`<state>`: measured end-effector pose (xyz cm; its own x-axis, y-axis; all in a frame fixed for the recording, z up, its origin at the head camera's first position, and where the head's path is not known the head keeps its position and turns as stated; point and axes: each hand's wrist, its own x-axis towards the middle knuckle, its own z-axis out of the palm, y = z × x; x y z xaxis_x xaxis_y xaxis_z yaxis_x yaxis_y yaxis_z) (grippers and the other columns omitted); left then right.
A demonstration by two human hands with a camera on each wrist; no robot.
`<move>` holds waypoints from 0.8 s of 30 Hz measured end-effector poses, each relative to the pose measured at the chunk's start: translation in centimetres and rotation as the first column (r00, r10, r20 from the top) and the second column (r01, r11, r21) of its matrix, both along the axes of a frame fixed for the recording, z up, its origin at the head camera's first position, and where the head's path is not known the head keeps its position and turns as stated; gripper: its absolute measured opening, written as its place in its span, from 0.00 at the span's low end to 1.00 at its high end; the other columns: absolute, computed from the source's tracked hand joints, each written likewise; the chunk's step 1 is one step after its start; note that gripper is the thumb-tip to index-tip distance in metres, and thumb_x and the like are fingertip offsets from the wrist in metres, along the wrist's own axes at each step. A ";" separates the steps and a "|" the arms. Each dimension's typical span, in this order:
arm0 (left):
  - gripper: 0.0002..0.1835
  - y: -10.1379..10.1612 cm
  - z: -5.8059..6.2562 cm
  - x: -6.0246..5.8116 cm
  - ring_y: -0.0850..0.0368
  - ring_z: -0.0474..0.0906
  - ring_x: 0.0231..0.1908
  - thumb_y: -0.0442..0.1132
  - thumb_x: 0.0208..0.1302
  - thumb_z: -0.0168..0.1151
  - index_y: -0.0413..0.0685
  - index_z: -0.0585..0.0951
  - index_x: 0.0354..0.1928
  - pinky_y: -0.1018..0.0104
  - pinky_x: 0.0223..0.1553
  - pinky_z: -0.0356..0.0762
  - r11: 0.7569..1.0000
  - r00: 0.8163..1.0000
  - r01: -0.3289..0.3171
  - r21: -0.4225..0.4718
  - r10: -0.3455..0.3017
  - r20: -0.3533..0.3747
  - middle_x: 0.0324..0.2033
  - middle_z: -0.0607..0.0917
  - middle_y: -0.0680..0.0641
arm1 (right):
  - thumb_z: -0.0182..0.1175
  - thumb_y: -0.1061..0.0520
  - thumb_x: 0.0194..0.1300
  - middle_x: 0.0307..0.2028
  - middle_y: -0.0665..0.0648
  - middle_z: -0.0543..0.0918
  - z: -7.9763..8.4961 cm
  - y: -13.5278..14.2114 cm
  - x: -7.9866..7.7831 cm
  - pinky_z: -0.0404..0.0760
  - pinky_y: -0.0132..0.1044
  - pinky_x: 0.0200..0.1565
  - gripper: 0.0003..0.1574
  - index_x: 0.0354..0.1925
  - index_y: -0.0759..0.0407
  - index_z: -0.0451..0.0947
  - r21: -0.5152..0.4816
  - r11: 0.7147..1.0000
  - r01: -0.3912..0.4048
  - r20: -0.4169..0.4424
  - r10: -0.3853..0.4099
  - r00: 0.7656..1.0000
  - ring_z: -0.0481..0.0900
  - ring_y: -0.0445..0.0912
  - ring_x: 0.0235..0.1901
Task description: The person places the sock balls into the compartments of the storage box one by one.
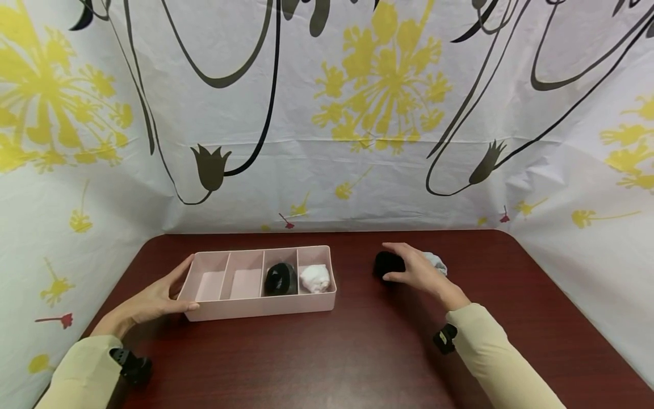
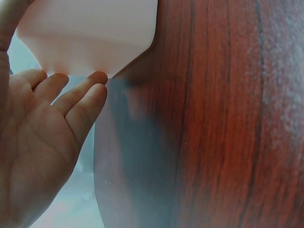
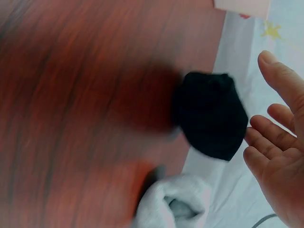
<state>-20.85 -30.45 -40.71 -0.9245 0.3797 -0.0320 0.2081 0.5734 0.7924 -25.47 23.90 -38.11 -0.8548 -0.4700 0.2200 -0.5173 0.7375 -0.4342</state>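
A pale pink divided box [image 1: 265, 308] stands at the left of the table. My left hand [image 1: 148, 302] grips its left end, thumb on the front corner and fingertips against the end wall. Two left compartments are bare; a dark shiny rounded bundle [image 1: 279, 278] sits in the third and a white cloth bundle [image 1: 315, 278] in the right one. My right hand [image 1: 420, 271] reaches over a black cloth bundle [image 3: 211, 114], fingers and thumb spread around it. Just beyond the wrist lies a light grey rolled cloth [image 1: 436, 262], like a sock, partly hidden by the hand.
The dark reddish wooden table [image 1: 306, 358] has rounded far corners. Behind and beside it hangs a white curtain [image 1: 286, 119] with yellow flowers and dark stems. Both wrists carry small black cameras [image 1: 445, 338].
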 end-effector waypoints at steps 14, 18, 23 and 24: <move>0.57 0.0 -0.1 0.1 0.33 0.54 0.62 0.39 0.53 0.68 0.59 0.36 0.74 0.40 0.50 0.67 1.000 1.000 -0.002 -0.014 0.002 -0.006 0.69 0.48 0.31 | 0.70 0.57 0.52 0.58 0.72 0.69 -1.3 0.8 -0.4 0.72 0.57 0.51 0.44 0.63 0.70 0.64 0.087 0.996 0.030 0.002 -0.030 1.000 0.70 0.64 0.56; 0.58 0.0 0.0 0.0 0.33 0.53 0.62 0.39 0.53 0.68 0.61 0.36 0.74 0.39 0.51 0.66 1.000 1.000 -0.004 -0.017 0.004 -0.011 0.70 0.48 0.31 | 0.70 0.58 0.52 0.59 0.73 0.68 -1.6 0.7 -0.6 0.72 0.57 0.50 0.45 0.64 0.70 0.63 0.111 0.993 0.050 0.011 -0.051 0.999 0.70 0.65 0.55; 0.58 0.0 -0.1 0.0 0.32 0.51 0.63 0.40 0.53 0.68 0.61 0.36 0.74 0.34 0.52 0.61 1.000 1.000 -0.010 -0.019 0.010 -0.009 0.70 0.48 0.30 | 0.70 0.60 0.52 0.58 0.73 0.68 -1.9 0.4 -0.8 0.72 0.57 0.50 0.45 0.64 0.70 0.62 0.144 0.987 0.067 0.007 -0.069 0.998 0.70 0.66 0.55; 0.58 0.0 -0.1 0.0 0.33 0.51 0.63 0.40 0.53 0.68 0.61 0.37 0.74 0.34 0.52 0.61 1.000 1.000 -0.011 -0.020 0.011 -0.010 0.70 0.48 0.30 | 0.70 0.60 0.52 0.58 0.73 0.69 -1.9 0.4 -0.8 0.72 0.57 0.50 0.45 0.64 0.70 0.62 0.143 0.987 0.069 0.006 -0.071 0.997 0.70 0.66 0.55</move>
